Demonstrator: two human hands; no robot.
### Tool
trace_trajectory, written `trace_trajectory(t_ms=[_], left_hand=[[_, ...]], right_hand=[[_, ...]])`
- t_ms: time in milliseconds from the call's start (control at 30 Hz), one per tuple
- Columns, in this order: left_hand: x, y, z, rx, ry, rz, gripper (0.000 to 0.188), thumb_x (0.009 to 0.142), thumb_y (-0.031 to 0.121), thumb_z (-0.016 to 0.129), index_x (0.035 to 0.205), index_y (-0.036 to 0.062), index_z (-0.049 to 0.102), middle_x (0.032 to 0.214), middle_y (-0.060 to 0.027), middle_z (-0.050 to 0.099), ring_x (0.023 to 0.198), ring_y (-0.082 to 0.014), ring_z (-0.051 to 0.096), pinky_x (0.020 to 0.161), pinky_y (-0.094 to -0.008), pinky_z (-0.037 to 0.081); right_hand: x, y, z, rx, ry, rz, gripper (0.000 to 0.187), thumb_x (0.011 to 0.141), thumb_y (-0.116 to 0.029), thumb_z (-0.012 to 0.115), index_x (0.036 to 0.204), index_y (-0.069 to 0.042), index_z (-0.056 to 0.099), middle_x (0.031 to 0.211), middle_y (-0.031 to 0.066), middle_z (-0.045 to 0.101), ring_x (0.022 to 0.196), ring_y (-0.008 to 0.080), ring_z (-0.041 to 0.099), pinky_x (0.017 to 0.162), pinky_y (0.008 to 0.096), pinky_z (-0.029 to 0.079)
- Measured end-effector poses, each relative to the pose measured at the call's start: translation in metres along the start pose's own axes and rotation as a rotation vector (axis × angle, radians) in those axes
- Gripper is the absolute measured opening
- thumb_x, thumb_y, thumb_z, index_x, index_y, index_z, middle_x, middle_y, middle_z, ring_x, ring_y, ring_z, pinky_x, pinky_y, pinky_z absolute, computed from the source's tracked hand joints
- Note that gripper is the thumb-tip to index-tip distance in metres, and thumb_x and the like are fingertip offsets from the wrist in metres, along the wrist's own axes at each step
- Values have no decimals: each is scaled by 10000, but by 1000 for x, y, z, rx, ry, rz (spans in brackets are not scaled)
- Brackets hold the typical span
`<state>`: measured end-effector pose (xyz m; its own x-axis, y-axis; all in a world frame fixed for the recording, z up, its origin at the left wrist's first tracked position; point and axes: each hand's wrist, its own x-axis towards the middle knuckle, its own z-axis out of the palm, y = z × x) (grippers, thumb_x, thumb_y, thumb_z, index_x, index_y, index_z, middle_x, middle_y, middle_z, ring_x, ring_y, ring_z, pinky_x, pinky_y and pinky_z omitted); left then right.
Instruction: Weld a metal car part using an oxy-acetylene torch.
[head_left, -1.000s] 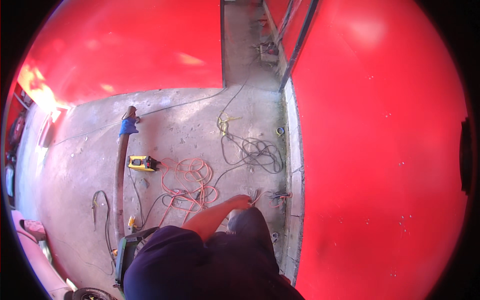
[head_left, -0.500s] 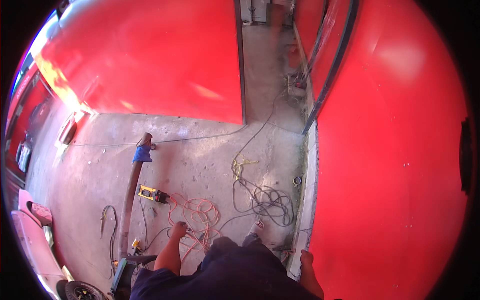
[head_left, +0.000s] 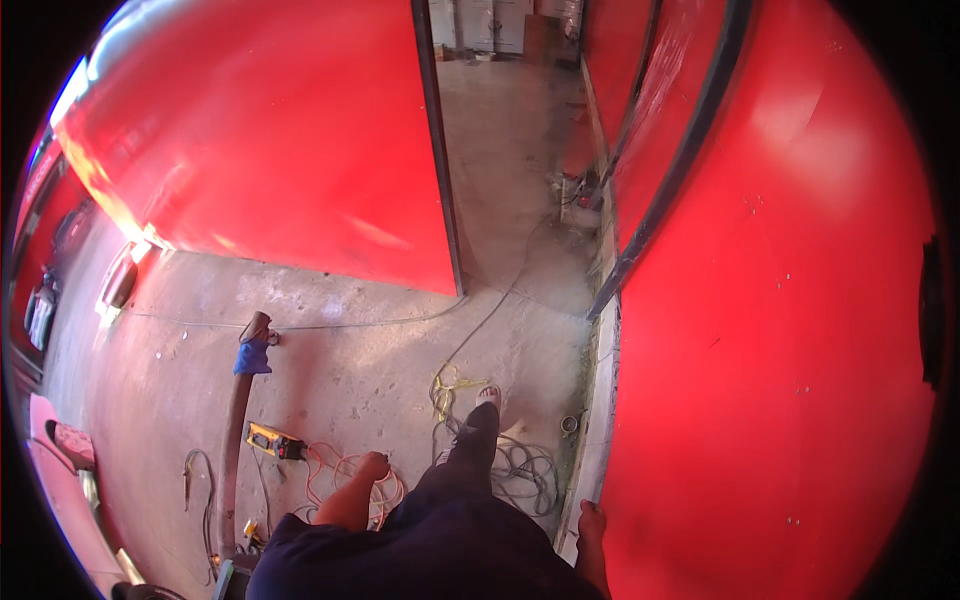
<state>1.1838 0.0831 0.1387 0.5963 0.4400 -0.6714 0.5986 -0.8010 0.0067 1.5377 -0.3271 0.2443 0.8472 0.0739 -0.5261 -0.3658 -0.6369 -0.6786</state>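
Note:
My left hand (head_left: 373,466) hangs in front of me, above an orange cable (head_left: 392,492) coiled loosely on the floor. Its fingers are curled in, and I see nothing in them. Low by the red wall panel (head_left: 760,400) is my right hand (head_left: 592,521), also with curled fingers and nothing visible in it. One foot in an open sandal (head_left: 488,397) is stretched forward, beside a tangled yellow strap (head_left: 447,388). A dark cable coil (head_left: 535,475) lies on the floor to the right of my leg.
On the left a long pole (head_left: 235,440) with a blue wrap (head_left: 253,358) rises beside a yellow-and-black device (head_left: 274,441). A red partition (head_left: 280,140) edges a passage (head_left: 500,150) ahead. A pink car panel (head_left: 65,490) sits far left. Thin cables cross the concrete.
I have moved forward, one leg now stepping out over the dark coil toward the yellow strap. The pole, yellow device and cables sit lower in view. Both hands remain curled.

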Motion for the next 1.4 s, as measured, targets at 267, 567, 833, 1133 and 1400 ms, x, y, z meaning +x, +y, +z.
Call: trace_trajectory(t_ms=[267, 567, 833, 1133, 1400], left_hand=[[204, -40, -125, -212, -392, -121, 286, 792, 222, 548, 958, 33, 686, 1029, -164, 666, 984, -309, 635, 814, -436, 522], [230, 23, -512, -1179, 689, 28, 361, 898, 214, 559, 1236, 89, 575, 905, -122, 692, 795, -201, 654, 739, -324, 511], [191, 20, -348, -1436, 629, -781, 361, 889, 189, 539, 1216, 39, 574, 845, -144, 675, 700, -214, 648, 589, -327, 522], [187, 222, -241, -2068, 367, -1409, 274, 931, 213, 461, 1177, 104, 515, 897, -140, 655, 635, -246, 620, 523, -384, 497], [255, 234, -295, -2066, 352, -1178, 413, 926, 225, 494, 1317, 94, 486, 952, -123, 676, 683, -212, 655, 553, -347, 525]], right_hand=[[134, -161, 61, 114, 14, -66, 379, 847, -293, 601, 1037, 31, 648, 998, 164, 659, 982, 252, 599, 880, 357, 435], [228, -493, 156, 84, -489, -643, 392, 870, -231, 631, 1205, -37, 567, 1228, 169, 499, 1080, 296, 551, 888, 361, 470], [202, -738, 294, 67, -1222, -1070, 563, 865, -282, 643, 1324, -15, 456, 1296, 196, 485, 1183, 285, 501, 974, 366, 421], [202, -793, 348, 33, -1575, -1007, 644, 878, -276, 633, 1406, -37, 353, 1292, 192, 475, 1128, 266, 528, 943, 369, 445], [217, -833, 361, 9, -1568, -920, 707, 890, -240, 609, 1465, -42, 248, 1255, 161, 481, 1054, 201, 532, 918, 296, 414]])
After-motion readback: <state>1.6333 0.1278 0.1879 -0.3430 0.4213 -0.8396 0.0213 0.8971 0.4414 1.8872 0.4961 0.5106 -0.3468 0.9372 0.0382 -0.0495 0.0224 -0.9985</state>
